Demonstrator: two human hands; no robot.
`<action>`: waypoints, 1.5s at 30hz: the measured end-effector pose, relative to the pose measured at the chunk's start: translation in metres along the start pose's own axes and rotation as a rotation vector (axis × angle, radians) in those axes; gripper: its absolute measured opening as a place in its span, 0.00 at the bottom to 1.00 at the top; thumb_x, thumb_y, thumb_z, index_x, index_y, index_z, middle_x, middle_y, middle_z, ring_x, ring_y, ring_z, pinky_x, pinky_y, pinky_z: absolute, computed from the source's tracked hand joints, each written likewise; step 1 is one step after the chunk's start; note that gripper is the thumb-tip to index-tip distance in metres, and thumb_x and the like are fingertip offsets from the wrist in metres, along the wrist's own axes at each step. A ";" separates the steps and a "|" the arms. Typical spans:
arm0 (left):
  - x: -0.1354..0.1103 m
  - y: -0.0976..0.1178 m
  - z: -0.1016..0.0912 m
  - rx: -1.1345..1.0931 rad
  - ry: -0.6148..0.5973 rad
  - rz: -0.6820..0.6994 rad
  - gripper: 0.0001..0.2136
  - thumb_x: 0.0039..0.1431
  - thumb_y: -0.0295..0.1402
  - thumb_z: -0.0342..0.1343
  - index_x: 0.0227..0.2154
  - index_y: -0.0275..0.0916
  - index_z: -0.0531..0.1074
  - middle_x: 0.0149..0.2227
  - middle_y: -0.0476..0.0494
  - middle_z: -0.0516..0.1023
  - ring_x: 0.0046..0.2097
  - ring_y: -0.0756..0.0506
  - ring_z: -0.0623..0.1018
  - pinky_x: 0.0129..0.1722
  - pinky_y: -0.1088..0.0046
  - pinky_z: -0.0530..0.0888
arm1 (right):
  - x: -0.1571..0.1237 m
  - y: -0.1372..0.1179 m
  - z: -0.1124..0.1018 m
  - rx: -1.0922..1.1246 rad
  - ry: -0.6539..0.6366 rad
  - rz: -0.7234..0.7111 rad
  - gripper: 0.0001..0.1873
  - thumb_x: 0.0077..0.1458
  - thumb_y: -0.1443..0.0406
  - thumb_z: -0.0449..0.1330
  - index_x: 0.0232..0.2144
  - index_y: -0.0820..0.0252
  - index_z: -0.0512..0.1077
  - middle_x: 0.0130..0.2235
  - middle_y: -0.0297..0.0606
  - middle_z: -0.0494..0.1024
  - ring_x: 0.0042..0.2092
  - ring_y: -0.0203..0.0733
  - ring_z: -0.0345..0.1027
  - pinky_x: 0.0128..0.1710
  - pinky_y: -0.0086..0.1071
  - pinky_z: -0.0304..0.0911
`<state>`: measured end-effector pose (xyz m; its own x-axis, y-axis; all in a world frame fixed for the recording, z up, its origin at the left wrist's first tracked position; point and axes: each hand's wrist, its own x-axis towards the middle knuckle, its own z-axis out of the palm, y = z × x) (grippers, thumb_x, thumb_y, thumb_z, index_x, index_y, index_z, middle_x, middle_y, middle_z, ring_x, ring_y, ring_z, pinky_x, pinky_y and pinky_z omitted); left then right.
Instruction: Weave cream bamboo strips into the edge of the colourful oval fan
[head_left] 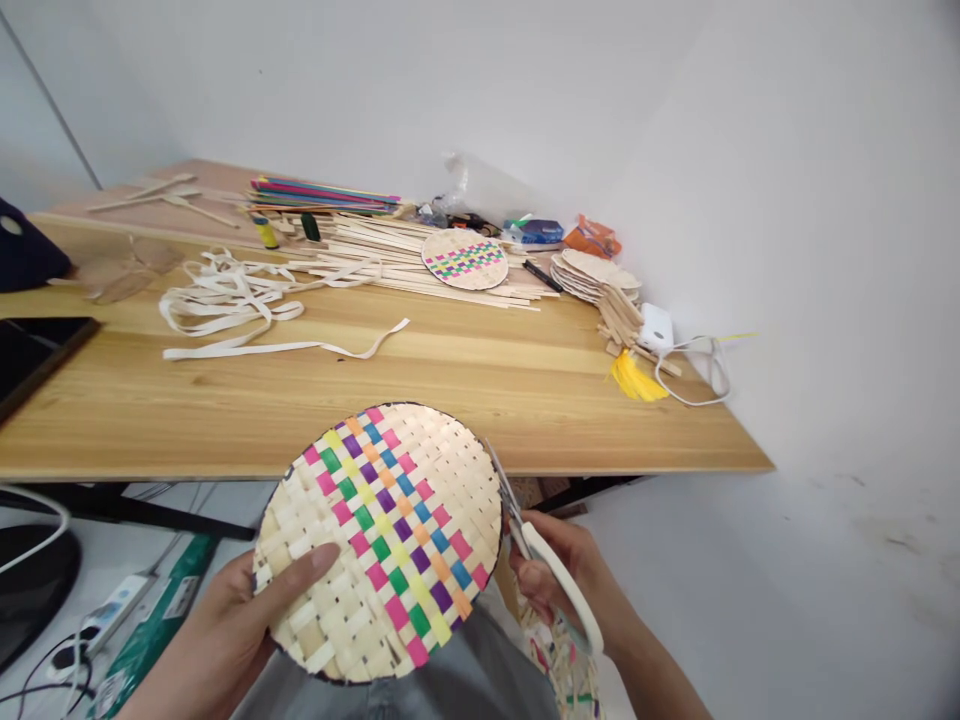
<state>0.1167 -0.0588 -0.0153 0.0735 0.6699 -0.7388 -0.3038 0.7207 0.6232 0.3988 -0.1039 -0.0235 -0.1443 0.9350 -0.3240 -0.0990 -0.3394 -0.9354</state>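
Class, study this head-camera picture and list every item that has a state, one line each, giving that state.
Round woven bamboo disc with coloured checks: held up, rim dark-edged.
Left bare hand: gripping the disc, thumb on its face.
Right bare hand: closed around the scissors.
White-handled scissors: blades at the disc's rim.
Second checked round woven disc: lying flat on strips.
Cream flat strips: loose, tangled.
Plain round woven discs: stacked.

The head-worn camera faces forward and down, close over the left hand [217, 640] and right hand [555, 570], toward the wooden surface [225, 420]
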 end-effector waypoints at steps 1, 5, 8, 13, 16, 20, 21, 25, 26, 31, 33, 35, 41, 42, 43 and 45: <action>0.000 0.000 0.000 0.001 0.002 0.006 0.31 0.33 0.38 0.77 0.46 0.37 0.78 0.41 0.37 0.86 0.46 0.25 0.82 0.38 0.56 0.85 | -0.001 0.000 0.001 0.010 0.001 0.007 0.26 0.47 0.46 0.69 0.37 0.61 0.72 0.21 0.23 0.60 0.18 0.24 0.47 0.16 0.22 0.45; 0.001 -0.002 -0.004 0.023 -0.017 -0.024 0.29 0.32 0.35 0.78 0.43 0.39 0.79 0.41 0.39 0.86 0.46 0.26 0.82 0.38 0.56 0.85 | -0.004 -0.002 0.004 0.043 0.030 0.028 0.27 0.48 0.47 0.69 0.37 0.61 0.71 0.19 0.21 0.59 0.16 0.23 0.47 0.14 0.21 0.44; 0.004 -0.003 -0.009 0.024 -0.022 -0.037 0.27 0.33 0.35 0.78 0.41 0.41 0.80 0.42 0.40 0.86 0.46 0.26 0.82 0.39 0.56 0.85 | -0.004 0.003 0.004 0.027 0.062 0.048 0.26 0.48 0.46 0.69 0.37 0.61 0.71 0.17 0.21 0.59 0.15 0.23 0.48 0.14 0.20 0.45; 0.007 -0.005 -0.013 0.008 -0.037 -0.048 0.26 0.34 0.37 0.77 0.42 0.42 0.80 0.43 0.41 0.86 0.46 0.27 0.83 0.40 0.56 0.84 | -0.002 0.009 0.002 -0.035 0.065 0.096 0.30 0.43 0.44 0.69 0.36 0.61 0.70 0.18 0.22 0.62 0.14 0.24 0.48 0.11 0.22 0.46; 0.007 -0.005 -0.012 0.025 -0.043 -0.038 0.27 0.34 0.37 0.77 0.43 0.43 0.80 0.43 0.42 0.86 0.46 0.27 0.83 0.40 0.56 0.84 | -0.003 0.003 0.003 -0.058 0.042 0.090 0.32 0.43 0.42 0.69 0.39 0.61 0.70 0.21 0.24 0.63 0.16 0.25 0.50 0.14 0.22 0.50; 0.007 -0.006 -0.010 0.059 -0.071 -0.050 0.26 0.36 0.40 0.76 0.42 0.42 0.80 0.41 0.41 0.86 0.44 0.27 0.84 0.39 0.56 0.84 | -0.005 -0.006 0.003 -0.072 -0.030 0.001 0.30 0.46 0.42 0.67 0.37 0.60 0.69 0.25 0.29 0.67 0.23 0.30 0.57 0.22 0.25 0.58; 0.007 -0.006 -0.009 0.067 -0.078 -0.053 0.26 0.37 0.40 0.76 0.42 0.42 0.80 0.41 0.41 0.86 0.43 0.27 0.84 0.39 0.56 0.84 | -0.005 -0.006 0.002 -0.074 -0.043 -0.028 0.29 0.47 0.42 0.66 0.36 0.60 0.69 0.25 0.29 0.67 0.24 0.31 0.57 0.23 0.25 0.58; 0.004 -0.006 -0.005 0.082 -0.065 -0.050 0.26 0.36 0.41 0.76 0.42 0.42 0.80 0.40 0.42 0.87 0.41 0.29 0.84 0.37 0.58 0.85 | -0.004 -0.005 0.000 -0.091 -0.043 -0.076 0.28 0.50 0.42 0.65 0.35 0.60 0.69 0.27 0.30 0.67 0.27 0.32 0.58 0.24 0.25 0.57; 0.003 -0.006 -0.003 0.084 -0.056 -0.042 0.26 0.36 0.41 0.76 0.42 0.43 0.80 0.40 0.42 0.87 0.40 0.29 0.85 0.36 0.58 0.85 | -0.004 -0.004 -0.001 -0.098 -0.041 -0.080 0.28 0.50 0.42 0.65 0.36 0.60 0.70 0.27 0.31 0.68 0.27 0.32 0.58 0.25 0.25 0.57; -0.002 -0.005 0.003 0.090 -0.019 -0.001 0.25 0.36 0.39 0.76 0.40 0.42 0.80 0.40 0.43 0.87 0.36 0.31 0.85 0.33 0.61 0.85 | -0.002 0.009 -0.002 -0.030 0.013 -0.045 0.26 0.48 0.45 0.68 0.36 0.60 0.72 0.24 0.27 0.64 0.22 0.28 0.53 0.19 0.22 0.54; -0.003 -0.005 0.005 0.097 -0.013 0.003 0.24 0.35 0.37 0.76 0.40 0.42 0.80 0.39 0.44 0.87 0.36 0.31 0.85 0.33 0.61 0.85 | -0.002 0.012 -0.001 0.007 0.048 -0.030 0.24 0.49 0.47 0.68 0.35 0.61 0.73 0.22 0.25 0.62 0.19 0.26 0.49 0.16 0.22 0.50; -0.002 -0.005 0.005 0.096 -0.011 -0.008 0.25 0.34 0.36 0.77 0.40 0.43 0.80 0.39 0.45 0.87 0.38 0.31 0.85 0.34 0.62 0.85 | -0.003 0.013 0.000 0.007 0.072 -0.050 0.23 0.50 0.49 0.68 0.36 0.61 0.74 0.20 0.24 0.61 0.17 0.25 0.48 0.15 0.22 0.47; 0.005 -0.006 -0.001 0.122 -0.037 -0.052 0.27 0.34 0.40 0.77 0.42 0.41 0.79 0.42 0.40 0.86 0.40 0.28 0.85 0.36 0.58 0.85 | -0.008 0.010 0.004 -0.013 0.135 -0.034 0.25 0.47 0.48 0.69 0.38 0.62 0.75 0.15 0.24 0.60 0.14 0.26 0.48 0.12 0.23 0.44; 0.005 -0.007 -0.001 0.124 -0.043 -0.057 0.28 0.34 0.40 0.77 0.42 0.41 0.79 0.42 0.40 0.86 0.40 0.28 0.84 0.36 0.58 0.84 | -0.009 0.010 0.005 -0.017 0.141 -0.019 0.26 0.46 0.47 0.69 0.37 0.62 0.75 0.15 0.24 0.61 0.14 0.27 0.49 0.12 0.23 0.45; 0.005 -0.007 -0.002 0.122 -0.050 -0.062 0.27 0.34 0.40 0.77 0.42 0.41 0.79 0.42 0.40 0.86 0.41 0.28 0.84 0.37 0.58 0.84 | -0.009 0.010 0.006 -0.022 0.145 -0.003 0.26 0.45 0.47 0.70 0.37 0.62 0.75 0.16 0.24 0.61 0.14 0.27 0.50 0.12 0.23 0.45; 0.005 -0.007 -0.001 0.113 -0.064 -0.071 0.25 0.35 0.40 0.77 0.40 0.41 0.79 0.43 0.40 0.86 0.44 0.27 0.83 0.38 0.58 0.84 | -0.011 0.009 0.007 -0.031 0.154 0.027 0.26 0.44 0.46 0.70 0.34 0.62 0.75 0.17 0.25 0.62 0.14 0.27 0.50 0.12 0.23 0.46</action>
<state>0.1186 -0.0607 -0.0235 0.1524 0.6243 -0.7662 -0.1870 0.7795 0.5979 0.3928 -0.1174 -0.0272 0.0062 0.9310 -0.3649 -0.0661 -0.3637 -0.9292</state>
